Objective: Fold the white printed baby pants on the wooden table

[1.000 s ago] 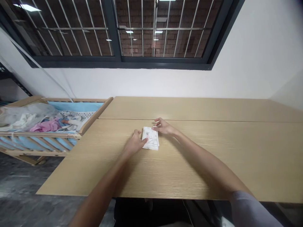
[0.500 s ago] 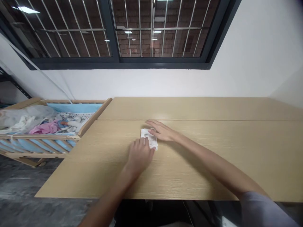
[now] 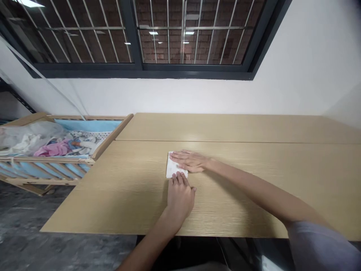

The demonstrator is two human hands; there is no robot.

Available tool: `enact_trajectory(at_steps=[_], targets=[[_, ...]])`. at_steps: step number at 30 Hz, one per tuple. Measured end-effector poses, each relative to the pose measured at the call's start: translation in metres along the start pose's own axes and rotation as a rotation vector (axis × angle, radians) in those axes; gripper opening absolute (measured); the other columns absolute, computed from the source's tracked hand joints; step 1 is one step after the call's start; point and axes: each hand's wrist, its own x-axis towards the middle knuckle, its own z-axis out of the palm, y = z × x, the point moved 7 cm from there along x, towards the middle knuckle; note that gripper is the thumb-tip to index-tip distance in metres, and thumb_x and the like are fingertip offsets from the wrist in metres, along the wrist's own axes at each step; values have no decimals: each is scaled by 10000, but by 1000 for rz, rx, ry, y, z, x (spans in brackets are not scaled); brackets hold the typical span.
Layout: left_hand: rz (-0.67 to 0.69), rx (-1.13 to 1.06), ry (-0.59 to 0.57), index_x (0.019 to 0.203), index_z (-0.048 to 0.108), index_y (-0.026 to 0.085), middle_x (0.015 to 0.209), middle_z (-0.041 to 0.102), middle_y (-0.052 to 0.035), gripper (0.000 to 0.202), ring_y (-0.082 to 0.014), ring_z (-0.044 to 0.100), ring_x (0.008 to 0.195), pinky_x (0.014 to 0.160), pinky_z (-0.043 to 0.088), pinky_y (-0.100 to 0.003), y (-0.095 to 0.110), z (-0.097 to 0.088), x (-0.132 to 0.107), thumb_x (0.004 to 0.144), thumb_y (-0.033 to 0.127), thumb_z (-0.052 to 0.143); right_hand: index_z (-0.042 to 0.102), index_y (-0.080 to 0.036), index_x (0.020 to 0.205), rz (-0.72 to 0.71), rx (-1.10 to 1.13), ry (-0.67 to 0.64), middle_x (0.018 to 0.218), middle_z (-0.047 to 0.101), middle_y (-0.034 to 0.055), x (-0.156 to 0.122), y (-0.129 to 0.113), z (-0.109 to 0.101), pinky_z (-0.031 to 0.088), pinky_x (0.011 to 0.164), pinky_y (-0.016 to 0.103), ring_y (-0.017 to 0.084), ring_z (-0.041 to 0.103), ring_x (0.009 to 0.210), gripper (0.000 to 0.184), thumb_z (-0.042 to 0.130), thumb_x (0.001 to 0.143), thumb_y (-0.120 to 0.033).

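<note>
A small folded white cloth (image 3: 172, 169) lies flat on the wooden tabletop, left of the middle. My right hand (image 3: 190, 161) rests across its upper right part, palm down, with the fingers stretched out to the left. At the near edge, the fingertips of my left hand (image 3: 181, 194) touch the cloth. That hand's fingers point away from me and its thumb sticks out to the right. Both hands partly hide the cloth.
Left of the table (image 3: 113, 203) stands a wooden crib (image 3: 97, 152) with a blue lining, holding piled cloths and a pink cloth (image 3: 53, 148). Behind the table are a white wall (image 3: 186, 96) and a dark-framed barred window (image 3: 191, 71).
My right hand has come down flat over the cloth. My left hand has shifted toward me and slightly right. The cloth now shows a plainer white face and lies squarer.
</note>
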Motion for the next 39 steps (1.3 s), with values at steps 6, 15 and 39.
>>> enact_trajectory(at_steps=[6,15,39], targets=[[4,-16,22,1395,523,3,1423,533,-325,563,-454,519,1311,1014,422,-545,-2,-3,-1,969,369,483,390,-321,1553,26,-113,-8,1630,337,-16,8,22,-8,109,1280,439,197,229,1540,550,474,1027,-458],[-139,-151,51,1110,648,146,1158,705,-191,395,-313,655,1097,944,464,-406,-86,-57,27,1016,390,352,575,-224,1416,320,-36,406,1461,559,138,-14,38,-46,362,1153,519,302,507,1360,484,466,1020,-480],[-64,-240,-35,752,569,227,789,704,-59,285,-225,630,701,603,396,-306,-117,-88,21,894,455,471,494,-229,835,534,398,578,749,536,-34,3,-43,9,373,603,273,147,481,669,186,664,761,-240]])
